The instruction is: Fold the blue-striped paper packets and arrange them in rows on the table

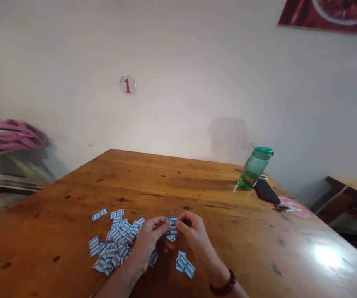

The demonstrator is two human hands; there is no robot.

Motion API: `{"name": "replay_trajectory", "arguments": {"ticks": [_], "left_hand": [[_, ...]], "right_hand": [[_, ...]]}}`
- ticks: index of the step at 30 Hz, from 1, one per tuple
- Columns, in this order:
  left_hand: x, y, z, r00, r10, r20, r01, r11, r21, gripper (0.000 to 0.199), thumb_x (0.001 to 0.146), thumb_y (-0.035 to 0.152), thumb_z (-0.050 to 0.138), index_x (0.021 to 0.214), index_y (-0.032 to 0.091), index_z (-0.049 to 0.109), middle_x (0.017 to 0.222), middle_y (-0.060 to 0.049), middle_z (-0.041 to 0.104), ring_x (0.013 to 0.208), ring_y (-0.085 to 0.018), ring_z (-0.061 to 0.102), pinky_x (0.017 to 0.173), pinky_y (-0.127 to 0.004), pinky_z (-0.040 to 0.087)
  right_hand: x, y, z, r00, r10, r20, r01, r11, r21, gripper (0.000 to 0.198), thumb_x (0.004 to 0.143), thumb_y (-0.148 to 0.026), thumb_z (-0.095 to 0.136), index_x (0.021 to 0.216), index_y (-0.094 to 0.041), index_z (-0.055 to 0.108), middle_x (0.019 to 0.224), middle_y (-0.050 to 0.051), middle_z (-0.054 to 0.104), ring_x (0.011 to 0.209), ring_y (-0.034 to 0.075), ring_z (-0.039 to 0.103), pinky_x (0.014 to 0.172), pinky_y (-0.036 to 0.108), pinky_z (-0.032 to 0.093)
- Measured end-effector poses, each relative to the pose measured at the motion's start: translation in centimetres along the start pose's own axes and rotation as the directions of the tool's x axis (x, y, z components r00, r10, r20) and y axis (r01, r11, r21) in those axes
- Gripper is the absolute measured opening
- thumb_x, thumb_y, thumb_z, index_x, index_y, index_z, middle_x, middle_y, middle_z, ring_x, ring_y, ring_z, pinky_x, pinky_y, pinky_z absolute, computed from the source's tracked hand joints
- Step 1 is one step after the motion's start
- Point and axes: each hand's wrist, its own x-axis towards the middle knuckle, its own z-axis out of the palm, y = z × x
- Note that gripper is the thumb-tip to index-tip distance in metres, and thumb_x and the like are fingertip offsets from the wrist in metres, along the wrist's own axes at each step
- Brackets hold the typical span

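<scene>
Left hand [150, 236] and right hand [194, 231] pinch blue-striped slips [172, 219]; at two o'clock, a green water bottle [254, 167] holds yellowish contents [249, 181].

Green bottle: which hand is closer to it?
Right: the right hand is in front of the bottle and to its left; the left hand is farther left, beside the card pile.

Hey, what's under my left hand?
Part of a striped card shows by the near end of your left hand; the card pile lies to its left. Whatever the hand itself covers can't be seen.
</scene>
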Motion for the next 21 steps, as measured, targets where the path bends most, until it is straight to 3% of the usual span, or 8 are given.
{"name": "replay_trajectory", "arguments": {"ticks": [7,14,21], "left_hand": [[0.09,-0.01,-0.06,1.0,-0.016,0.024,0.017,0.998,-0.054,0.032,0.062,0.043,0.065,0.072,0.013,0.062,0.052,0.001,0.061,0.038,-0.012,0.058,0.03,-0.016,0.035],[0.02,-0.01,-0.15,1.0,0.004,0.016,-0.003,0.999,-0.05,0.033,0.067,0.044,0.059,0.071,0.011,0.063,0.054,-0.002,0.063,0.037,-0.011,0.056,0.029,-0.016,0.032],[0.07,0.04,-0.21,1.0,0.011,0.007,-0.011,1.0,-0.012,0.03,0.063,0.041,0.065,0.069,0.011,0.064,0.049,-0.001,0.062,0.039,-0.011,0.056,0.031,-0.016,0.034]], "right_hand": [[-0.32,-0.65,0.12,0.998,0.061,0.008,-0.061,0.99,0.128,0.012,0.061,-0.024,0.056,0.055,-0.016,0.05,0.047,-0.005,0.045,0.047,0.009,0.039,0.045,0.021,0.029],[-0.21,-0.36,0.1,0.999,0.044,-0.03,-0.041,0.993,0.112,0.01,0.061,-0.023,0.055,0.056,-0.016,0.05,0.047,-0.006,0.043,0.047,0.008,0.038,0.046,0.02,0.029],[-0.21,-0.35,0.11,0.999,0.024,-0.021,-0.022,0.996,0.088,0.012,0.062,-0.025,0.055,0.056,-0.017,0.049,0.046,-0.006,0.043,0.045,0.008,0.037,0.044,0.02,0.029]]}}
